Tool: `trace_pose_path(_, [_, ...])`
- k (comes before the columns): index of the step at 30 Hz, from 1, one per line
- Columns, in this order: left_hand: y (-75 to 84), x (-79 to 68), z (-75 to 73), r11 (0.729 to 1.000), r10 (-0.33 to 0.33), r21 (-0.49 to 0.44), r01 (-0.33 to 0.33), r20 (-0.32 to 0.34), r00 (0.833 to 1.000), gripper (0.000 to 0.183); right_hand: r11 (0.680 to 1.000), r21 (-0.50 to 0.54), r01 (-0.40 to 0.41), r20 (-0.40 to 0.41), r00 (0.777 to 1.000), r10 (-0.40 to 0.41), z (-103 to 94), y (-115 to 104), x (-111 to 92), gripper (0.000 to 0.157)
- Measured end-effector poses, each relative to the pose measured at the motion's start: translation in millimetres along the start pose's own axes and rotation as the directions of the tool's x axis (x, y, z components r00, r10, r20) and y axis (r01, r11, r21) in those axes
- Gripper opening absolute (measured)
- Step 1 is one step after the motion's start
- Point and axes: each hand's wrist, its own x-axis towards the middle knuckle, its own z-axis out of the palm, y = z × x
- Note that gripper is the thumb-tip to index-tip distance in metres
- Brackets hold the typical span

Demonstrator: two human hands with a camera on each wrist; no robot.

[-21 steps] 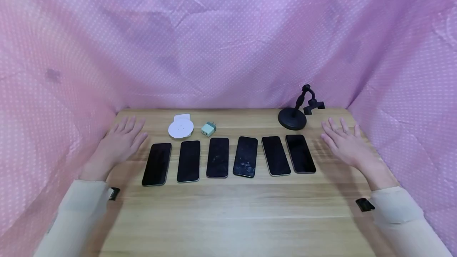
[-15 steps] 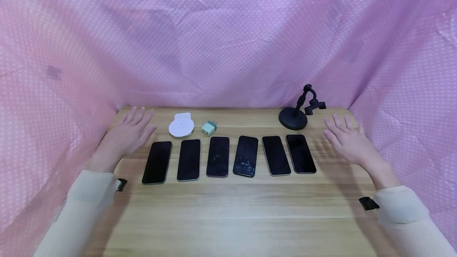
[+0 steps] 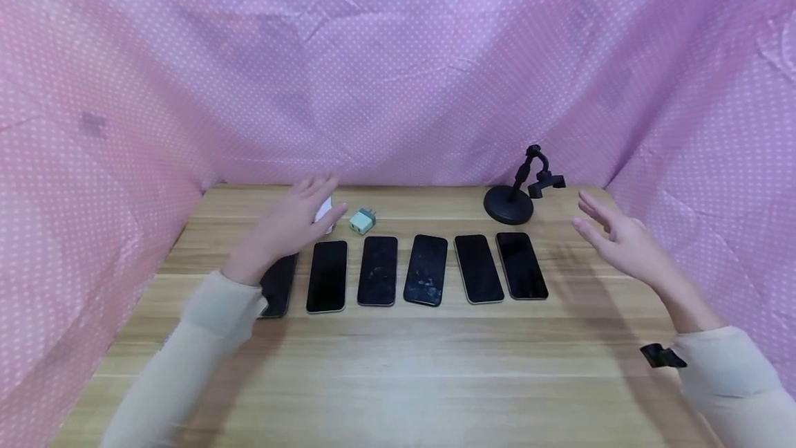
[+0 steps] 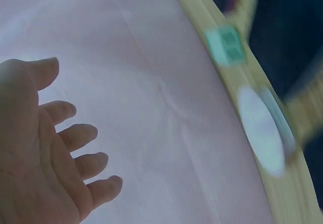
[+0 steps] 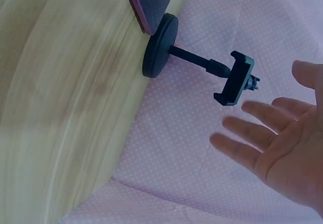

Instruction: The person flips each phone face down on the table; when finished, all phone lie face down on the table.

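Note:
My left hand (image 3: 282, 230) hovers over the back left of the table with its fingers spread, holding nothing. Beneath it in the head view, a white round pad (image 4: 260, 130) is mostly covered, and the leftmost phone (image 3: 281, 287) is partly hidden. A mint-green charger plug (image 3: 363, 221) lies just right of that hand. My right hand (image 3: 628, 247) is raised at the right with loose fingers and nothing in it. Nearest to it is a black phone stand (image 3: 508, 206), whose clamp (image 5: 234, 80) appears in the right wrist view; hand and stand are apart.
Several dark-screened phones (image 3: 425, 269) lie in a row across the wooden table (image 3: 398, 372). A pink dotted cloth (image 3: 398, 75) hangs behind the table and along both sides.
My left hand has moved right from the table's left edge to above the white pad. My right hand has lifted and turned, its fingers now closer together. The objects stay in place.

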Motion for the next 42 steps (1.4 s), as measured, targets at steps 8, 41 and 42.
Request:
trace_pose_path(8, [59.0, 32.9, 18.6, 0.961, 0.163, -0.222, -0.167, -0.035, 0.986, 0.072, 0.98, 0.198, -0.022, 0.056, 0.998, 0.011, 4.8, 11.0, 0.2, 0.064])
trace_pose_path(41, [199.9, 113.3, 183.5, 0.543, -0.018, -0.809, 0.227, 0.259, 0.966, 0.054, 0.678, 0.54, -0.499, 0.493, 0.84, 0.226, 80.1, 56.0, 18.0, 0.061])
trace_pose_path(42, [201.9, 114.4, 184.8, 0.546, -0.02, -0.806, 0.227, 0.258, 0.966, 0.054, 0.689, 0.522, -0.503, 0.489, 0.838, 0.241, 81.4, 55.2, 18.6, 0.06])
